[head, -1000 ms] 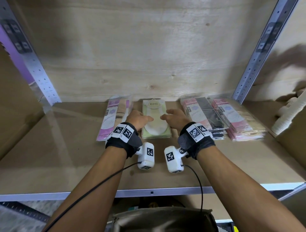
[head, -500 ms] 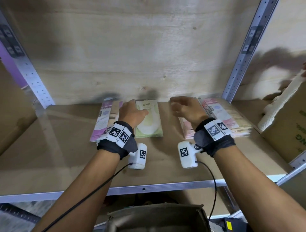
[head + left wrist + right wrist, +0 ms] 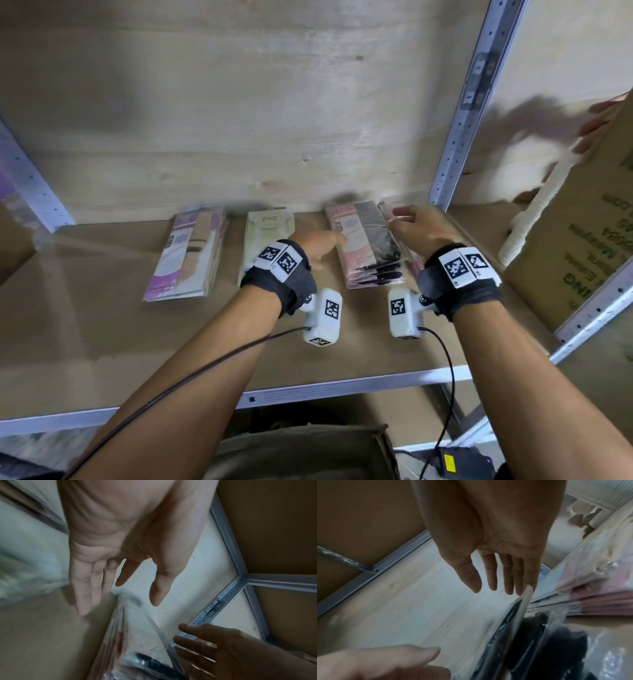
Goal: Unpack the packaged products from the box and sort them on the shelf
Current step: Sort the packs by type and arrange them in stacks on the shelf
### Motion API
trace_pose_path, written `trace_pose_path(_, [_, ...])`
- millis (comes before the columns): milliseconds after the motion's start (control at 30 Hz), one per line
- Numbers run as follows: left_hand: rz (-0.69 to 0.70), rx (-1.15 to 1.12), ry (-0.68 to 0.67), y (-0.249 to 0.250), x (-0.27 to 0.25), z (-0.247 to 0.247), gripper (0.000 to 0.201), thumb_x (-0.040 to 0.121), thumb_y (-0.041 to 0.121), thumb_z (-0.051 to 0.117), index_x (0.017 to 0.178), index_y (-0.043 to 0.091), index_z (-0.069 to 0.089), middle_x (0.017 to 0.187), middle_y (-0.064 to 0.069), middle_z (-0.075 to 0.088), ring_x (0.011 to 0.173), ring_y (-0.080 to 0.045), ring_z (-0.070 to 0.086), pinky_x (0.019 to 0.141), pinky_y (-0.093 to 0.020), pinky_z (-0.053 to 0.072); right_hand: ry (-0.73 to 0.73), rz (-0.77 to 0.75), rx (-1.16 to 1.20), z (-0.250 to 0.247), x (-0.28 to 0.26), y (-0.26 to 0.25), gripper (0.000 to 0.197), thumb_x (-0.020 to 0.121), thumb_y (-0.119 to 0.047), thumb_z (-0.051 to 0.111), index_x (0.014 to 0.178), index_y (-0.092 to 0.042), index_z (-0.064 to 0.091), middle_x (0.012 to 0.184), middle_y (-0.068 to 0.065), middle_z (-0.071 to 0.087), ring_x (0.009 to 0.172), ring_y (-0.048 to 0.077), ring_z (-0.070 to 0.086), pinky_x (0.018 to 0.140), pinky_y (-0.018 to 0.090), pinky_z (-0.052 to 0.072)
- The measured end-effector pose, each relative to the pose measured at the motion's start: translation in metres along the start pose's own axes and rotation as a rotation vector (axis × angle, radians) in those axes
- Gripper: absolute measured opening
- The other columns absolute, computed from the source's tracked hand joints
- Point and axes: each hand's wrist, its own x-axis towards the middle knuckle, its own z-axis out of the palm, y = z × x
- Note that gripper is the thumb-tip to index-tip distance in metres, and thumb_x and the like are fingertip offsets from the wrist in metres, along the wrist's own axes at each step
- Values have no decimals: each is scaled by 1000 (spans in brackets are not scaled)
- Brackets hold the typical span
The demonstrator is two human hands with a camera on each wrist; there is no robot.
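Several flat packs lie along the back of the shelf board [image 3: 102, 325]: a purple and beige stack [image 3: 186, 253], a green pack [image 3: 265, 236], and a pink and black stack [image 3: 366, 246]. My left hand [image 3: 329, 240] is at the left side of the pink and black stack [image 3: 137, 635], fingers straight and holding nothing. My right hand [image 3: 400, 219] is at that stack's right side, open. In the right wrist view its fingertips [image 3: 528, 588] touch the edge of a clear pack. A pink and beige stack [image 3: 590, 599] lies further right. The opened cardboard box [image 3: 301, 452] sits below the shelf edge.
A metal upright [image 3: 462, 120] stands behind the right hand. Right of it is a large printed carton [image 3: 582, 246] with a stack of white cups [image 3: 534, 212]; another person's hand [image 3: 603, 116] rests on the carton's top. The wooden back wall is close behind the packs.
Both hands left the green pack and moved right to either side of the pink and black stack. The head view swung right.
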Motion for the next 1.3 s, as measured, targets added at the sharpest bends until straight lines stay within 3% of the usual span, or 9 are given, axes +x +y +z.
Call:
trace_pose_path(33, [-21,-3,-11,2,3,6,65,93,33,66,148,11,40,148,-8,47,125,-25,53,100,-41,54,-19,17,-4,2,3,3,38,94,-18,60,132,-12,60,120,5,69,87,13,65,68,13,49])
trace_pose_path(133, [-34,-22,-46,7,11,17,38,94,29,66,128,15,54,129,-7,56,102,-22,56,94,-39,55,-102,75,-37,13,13,9,34,92,-17,60,124,-8,65,114,12,70,94,25,65,90,34,54])
trace_pose_path(200, [-41,-50,-47,9,16,21,21,90,27,70,104,17,57,111,-4,59,80,-16,54,81,-36,54,-131,107,-65,17,16,12,33,90,-21,60,119,-6,66,110,14,70,99,29,65,94,39,53])
trace_pose_path(267, [-66,-57,-43,10,21,25,18,85,27,75,92,18,61,106,-5,67,76,-16,59,73,-32,56,-142,122,-72,19,18,14,29,89,-22,60,112,-7,69,108,13,71,102,30,66,94,39,53])
trace_pose_path(400, [-62,-14,-54,10,29,32,33,78,24,81,105,11,68,85,-6,72,81,-24,68,83,-35,59,-173,135,-69,23,20,19,26,87,-18,62,108,-7,72,109,13,72,105,30,66,98,41,52])
trace_pose_path(533, [-27,-3,-43,11,29,34,43,77,17,83,114,2,66,112,-19,73,106,-33,70,98,-45,54,-173,131,-94,24,22,23,31,87,-18,66,115,-8,71,111,12,71,107,28,66,99,39,52])
trace_pose_path(633, [-20,6,-38,10,27,36,55,77,16,82,124,-3,61,116,-21,69,118,-39,63,103,-51,48,-149,114,-126,26,22,24,31,86,-18,67,115,-9,72,110,11,72,106,28,66,96,36,53])
trace_pose_path(1133, [41,14,-13,-12,20,21,30,76,14,83,103,9,70,114,-12,73,106,-30,70,98,-46,55,-245,54,-67,34,5,21,34,88,-23,70,118,-8,70,113,7,72,106,23,66,100,37,51])
trace_pose_path(1300, [38,10,-3,-7,24,16,42,77,10,82,116,2,67,115,-15,72,107,-33,70,97,-49,55,-230,71,-40,42,12,18,31,87,-22,71,116,-9,71,110,7,73,103,23,67,99,38,52])
